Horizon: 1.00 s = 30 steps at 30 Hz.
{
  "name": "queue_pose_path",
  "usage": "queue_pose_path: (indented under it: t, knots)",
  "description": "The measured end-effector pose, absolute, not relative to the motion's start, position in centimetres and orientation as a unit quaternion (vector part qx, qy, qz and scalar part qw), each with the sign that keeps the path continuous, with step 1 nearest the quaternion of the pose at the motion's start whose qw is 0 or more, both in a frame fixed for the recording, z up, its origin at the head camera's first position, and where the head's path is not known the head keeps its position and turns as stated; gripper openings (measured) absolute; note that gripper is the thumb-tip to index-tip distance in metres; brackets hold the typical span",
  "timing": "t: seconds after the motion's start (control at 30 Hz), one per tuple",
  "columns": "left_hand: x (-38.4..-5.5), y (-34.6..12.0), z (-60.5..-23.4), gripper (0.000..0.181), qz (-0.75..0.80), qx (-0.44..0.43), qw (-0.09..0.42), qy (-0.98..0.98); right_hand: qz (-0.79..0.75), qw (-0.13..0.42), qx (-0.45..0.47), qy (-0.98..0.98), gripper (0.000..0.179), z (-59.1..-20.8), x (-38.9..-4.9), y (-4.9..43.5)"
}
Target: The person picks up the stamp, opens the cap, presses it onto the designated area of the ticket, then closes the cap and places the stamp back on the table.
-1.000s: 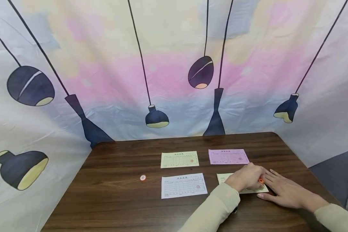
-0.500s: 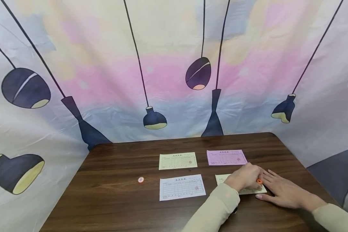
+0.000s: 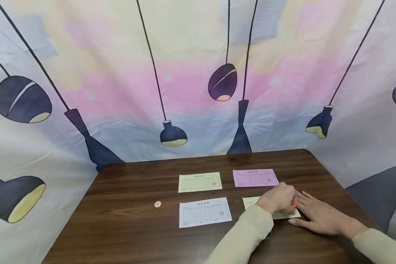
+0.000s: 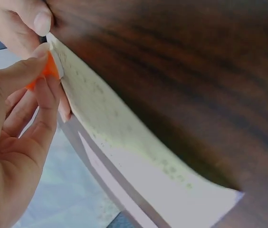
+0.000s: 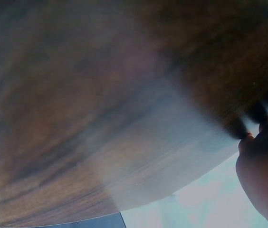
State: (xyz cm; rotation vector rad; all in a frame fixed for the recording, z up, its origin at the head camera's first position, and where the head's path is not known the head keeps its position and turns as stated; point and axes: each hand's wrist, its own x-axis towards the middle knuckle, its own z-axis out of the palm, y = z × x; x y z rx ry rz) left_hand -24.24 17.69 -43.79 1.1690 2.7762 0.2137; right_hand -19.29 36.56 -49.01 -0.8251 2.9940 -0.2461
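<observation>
The left hand's grip is narrow, pinching a small orange object at the right end of a pale yellow slip, near right on the desk; beside it, the right hand lies flat, fingers extended.

A printed cloth backdrop fills the upper part of the head view, creased in places, pale yellow at the top, then pink, then blue lower down. Dark pendant lamps are drawn across it: an oval lamp at the left, a wide-mouthed lamp cut by the lower left edge, a slanting waisted lamp beside them, a small domed lamp near the centre, a tilted oval shade above a second waisted lamp, and a notched lamp towards the right. Below spreads a dark brown wood-grain table, its far corners rounded.
</observation>
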Motion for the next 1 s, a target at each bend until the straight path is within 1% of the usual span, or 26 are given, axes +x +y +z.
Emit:
queue_pose_path:
  t: [0.1,0.27,0.4,0.77,1.0]
  knots:
    - [-24.22,17.67,-43.72,0.022,0.066,0.382,0.069,0.919,-0.084,0.028,-0.259,0.962,0.080,-49.00,-19.32,36.33]
    - [-24.18,17.63,-43.65,0.028,0.066,0.378,0.074,0.920,-0.074,0.025,-0.256,0.964,0.079,-48.92,-19.36,36.18]
    - [-24.04,17.67,-43.55,0.032,0.071,0.372,0.087,0.921,-0.074,0.026,-0.262,0.962,0.078,-49.03,-19.27,36.19]
    - [-24.18,17.58,-43.23,0.031,0.071,0.368,0.088,0.923,-0.075,0.037,-0.259,0.962,0.081,-48.62,-19.56,36.01]
    - [-24.32,17.67,-43.51,0.027,0.075,0.376,0.085,0.920,-0.074,0.047,-0.249,0.964,0.083,-48.40,-19.55,36.16]
